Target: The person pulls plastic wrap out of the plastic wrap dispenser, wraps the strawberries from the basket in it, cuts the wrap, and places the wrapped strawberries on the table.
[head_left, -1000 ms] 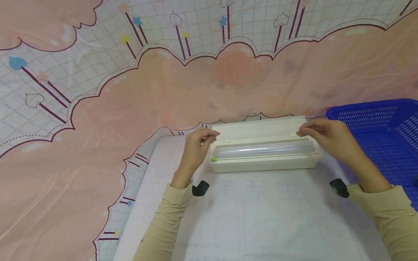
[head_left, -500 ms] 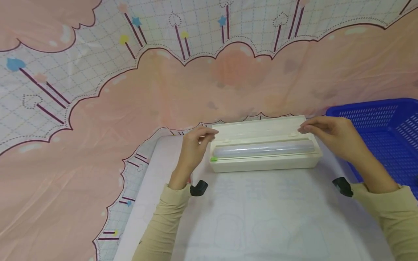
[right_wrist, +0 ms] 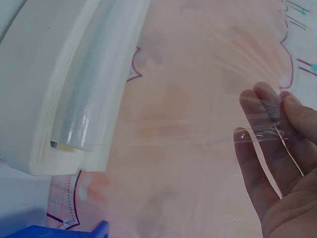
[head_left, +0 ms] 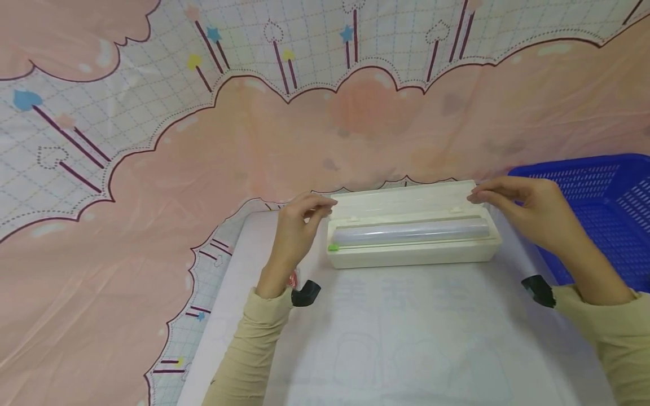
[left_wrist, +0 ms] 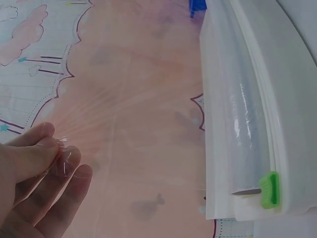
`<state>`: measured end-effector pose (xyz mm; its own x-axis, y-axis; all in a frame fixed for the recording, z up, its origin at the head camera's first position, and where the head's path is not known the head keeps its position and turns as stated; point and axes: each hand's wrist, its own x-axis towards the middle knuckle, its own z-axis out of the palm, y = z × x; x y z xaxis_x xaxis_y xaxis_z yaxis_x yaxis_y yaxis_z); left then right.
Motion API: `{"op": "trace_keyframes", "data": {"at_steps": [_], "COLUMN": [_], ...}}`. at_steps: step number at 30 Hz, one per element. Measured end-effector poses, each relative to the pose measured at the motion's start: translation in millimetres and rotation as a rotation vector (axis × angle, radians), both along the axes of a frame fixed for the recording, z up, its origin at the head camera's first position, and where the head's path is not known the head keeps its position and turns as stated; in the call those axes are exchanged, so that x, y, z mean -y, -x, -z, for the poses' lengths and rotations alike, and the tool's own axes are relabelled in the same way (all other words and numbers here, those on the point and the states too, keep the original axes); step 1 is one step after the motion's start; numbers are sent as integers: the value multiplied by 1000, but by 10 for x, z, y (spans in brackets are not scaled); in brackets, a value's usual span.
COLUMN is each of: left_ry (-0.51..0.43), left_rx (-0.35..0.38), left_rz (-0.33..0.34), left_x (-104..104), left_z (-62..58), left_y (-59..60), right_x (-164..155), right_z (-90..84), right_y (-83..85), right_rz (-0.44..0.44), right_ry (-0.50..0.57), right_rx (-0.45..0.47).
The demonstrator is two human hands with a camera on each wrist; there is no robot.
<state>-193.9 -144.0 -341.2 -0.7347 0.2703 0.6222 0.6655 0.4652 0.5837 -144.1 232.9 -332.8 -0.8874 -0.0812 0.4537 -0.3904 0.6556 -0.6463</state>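
A white cling film dispenser [head_left: 413,256] stands at the back of the table, its lid [head_left: 406,197] raised behind it. Inside lies a shiny roll of cling film [head_left: 411,232]. My left hand [head_left: 297,225] pinches one corner of a clear sheet of cling film [left_wrist: 62,144] between thumb and fingertips, beside the dispenser's left end. At the right end, my right hand [head_left: 533,211] pinches the other corner. Creases fan out from both pinches in the wrist views. The sheet is almost invisible in the head view. A green slider [left_wrist: 270,190] sits at the dispenser's left end.
A blue perforated basket [head_left: 604,225] stands on the right, partly behind my right hand and arm. Patterned pink cloth [head_left: 284,141] hangs behind the white table [head_left: 406,338]. A small red-and-white item [head_left: 293,279] shows beside my left wrist, mostly hidden.
My hands have drawn slightly apart, the left one moving left and the right one moving right, both still pinching the film. The dispenser has stayed put.
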Motion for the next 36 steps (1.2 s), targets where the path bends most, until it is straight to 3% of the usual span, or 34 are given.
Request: {"op": "trace_keyframes", "data": {"at_steps": [16,36], "left_ry": [-25,-76], "left_rx": [-66,-190], "left_rz": [10,40], "left_x": [29,35], "left_z": [-178,-378], "left_y": [-100,-216], "right_x": [-15,-32], "right_z": [-152,-343], "right_y": [-79,-182], "right_rz": [-24,18], "right_ry": [-33,-21], "right_rx": [-142,-173]}}
